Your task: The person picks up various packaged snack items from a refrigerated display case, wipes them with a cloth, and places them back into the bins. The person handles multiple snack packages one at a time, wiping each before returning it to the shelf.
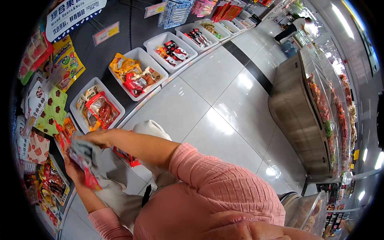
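My right hand (97, 138) is on a bunched grey cloth (87, 150) in front of the shelf. Just below it in the picture, my left hand (74, 170) holds a packet (91, 181) with red and multicoloured printing, against the cloth. The hands' motion blurs both things. Behind the hands is a white tray (68, 120) of orange and red packets, partly hidden. A white plastic tub (119, 105) with vacuum-packed meat snacks stands beside it. Under my right forearm a red packet (132, 160) shows, partly covered; what it rests on is unclear.
More white tubs (163, 78) of packaged snacks line the low shelf. Hanging snack bags (54, 111) and a price tag (106, 33) are at the left. A wood-look counter (297, 120) with clear bins stands across the tiled floor (210, 90). Far off, a person (292, 28) leans over a counter.
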A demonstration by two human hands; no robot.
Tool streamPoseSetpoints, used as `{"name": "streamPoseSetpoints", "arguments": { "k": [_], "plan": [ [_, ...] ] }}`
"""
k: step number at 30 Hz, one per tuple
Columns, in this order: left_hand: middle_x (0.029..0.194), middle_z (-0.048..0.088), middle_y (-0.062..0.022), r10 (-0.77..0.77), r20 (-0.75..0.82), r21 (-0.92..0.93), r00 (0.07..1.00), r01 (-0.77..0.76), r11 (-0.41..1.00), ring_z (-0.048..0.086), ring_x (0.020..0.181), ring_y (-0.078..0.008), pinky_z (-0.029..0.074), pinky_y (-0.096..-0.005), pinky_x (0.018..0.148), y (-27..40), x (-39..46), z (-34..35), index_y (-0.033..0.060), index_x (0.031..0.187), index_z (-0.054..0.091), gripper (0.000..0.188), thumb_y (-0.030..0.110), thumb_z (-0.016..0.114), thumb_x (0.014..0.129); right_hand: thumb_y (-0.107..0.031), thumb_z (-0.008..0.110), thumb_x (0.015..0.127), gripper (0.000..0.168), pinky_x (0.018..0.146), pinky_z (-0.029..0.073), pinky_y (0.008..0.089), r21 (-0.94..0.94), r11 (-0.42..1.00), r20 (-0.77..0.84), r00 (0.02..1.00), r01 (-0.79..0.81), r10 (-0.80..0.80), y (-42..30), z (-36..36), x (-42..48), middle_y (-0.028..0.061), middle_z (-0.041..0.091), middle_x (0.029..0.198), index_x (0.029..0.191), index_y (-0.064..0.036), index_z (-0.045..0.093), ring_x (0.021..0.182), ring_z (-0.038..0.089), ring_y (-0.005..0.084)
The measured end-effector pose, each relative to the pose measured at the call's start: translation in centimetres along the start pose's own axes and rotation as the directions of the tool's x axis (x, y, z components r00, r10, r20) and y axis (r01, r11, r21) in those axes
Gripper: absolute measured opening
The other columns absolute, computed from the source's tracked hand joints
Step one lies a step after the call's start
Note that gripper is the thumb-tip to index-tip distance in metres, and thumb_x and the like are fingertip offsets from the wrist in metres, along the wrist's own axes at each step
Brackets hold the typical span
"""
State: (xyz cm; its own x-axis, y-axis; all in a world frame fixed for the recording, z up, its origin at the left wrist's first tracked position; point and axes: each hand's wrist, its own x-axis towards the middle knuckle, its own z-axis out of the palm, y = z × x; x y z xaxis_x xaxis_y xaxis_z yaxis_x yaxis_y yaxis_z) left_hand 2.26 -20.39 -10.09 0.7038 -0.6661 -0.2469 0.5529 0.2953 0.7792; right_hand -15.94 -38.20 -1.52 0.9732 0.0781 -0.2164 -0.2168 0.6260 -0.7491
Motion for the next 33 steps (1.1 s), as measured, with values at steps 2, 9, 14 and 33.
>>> {"name": "streamPoseSetpoints", "arguments": {
  "k": [2, 9, 14, 33],
  "plan": [
    [0.115, 0.055, -0.0113, 0.009, -0.047, 0.064, 0.999, -0.006, 0.998, 0.053, 0.104, -0.0207, 0.040, -0.0313, 0.090, 0.4, -0.8, 1.7, -0.0021, 0.120, 0.047, 0.039, 0.024, 0.034, 0.095, -0.059, 0.060, 0.075, 0.069, 0.088, 0.041, 0.0324, -0.083, 0.994, 0.071, 0.995, -0.071, 0.077, -0.8, 1.1, 0.0, 0.0050, 0.050, 0.121, 0.121, -0.009, 0.049, 0.109, 0.048, 0.0159],
    [0.105, 0.058, -0.0096, 0.173, -0.214, 0.157, 0.961, -0.141, 0.977, 0.056, 0.091, -0.0206, 0.044, -0.0343, 0.083, 1.2, -0.9, 4.3, -0.0029, 0.107, 0.056, 0.031, 0.021, 0.039, 0.094, -0.060, 0.061, 0.073, 0.069, 0.084, 0.043, 0.0366, 0.005, 0.998, 0.001, 0.998, -0.057, 0.057, -1.1, 2.0, 1.6, 0.0061, 0.054, 0.114, 0.118, -0.008, 0.051, 0.102, 0.052, 0.0186],
    [0.105, 0.058, -0.0091, 0.165, -0.272, 0.131, 0.948, -0.133, 0.982, 0.057, 0.091, -0.0214, 0.044, -0.0356, 0.082, 1.3, -1.0, 5.1, -0.0012, 0.108, 0.053, 0.028, 0.020, 0.045, 0.092, -0.056, 0.061, 0.074, 0.063, 0.078, 0.046, 0.0376, 0.125, 0.992, -0.172, 0.984, -0.019, 0.041, -2.1, 1.8, 1.8, 0.0091, 0.058, 0.107, 0.113, -0.008, 0.054, 0.093, 0.057, 0.0204],
    [0.127, 0.047, -0.0059, -0.140, -0.003, 0.043, 0.990, 0.140, 0.989, 0.048, 0.112, -0.0210, 0.038, -0.0382, 0.095, 2.8, -4.4, 7.5, 0.0046, 0.130, 0.038, 0.052, 0.035, 0.050, 0.090, -0.036, 0.068, 0.065, 0.054, 0.073, 0.047, 0.0361, -0.355, 0.905, -0.466, 0.796, 0.232, -0.387, 1.5, -1.2, 5.6, 0.0174, 0.062, 0.095, 0.100, 0.005, 0.060, 0.087, 0.060, 0.0258]
  ]
}}
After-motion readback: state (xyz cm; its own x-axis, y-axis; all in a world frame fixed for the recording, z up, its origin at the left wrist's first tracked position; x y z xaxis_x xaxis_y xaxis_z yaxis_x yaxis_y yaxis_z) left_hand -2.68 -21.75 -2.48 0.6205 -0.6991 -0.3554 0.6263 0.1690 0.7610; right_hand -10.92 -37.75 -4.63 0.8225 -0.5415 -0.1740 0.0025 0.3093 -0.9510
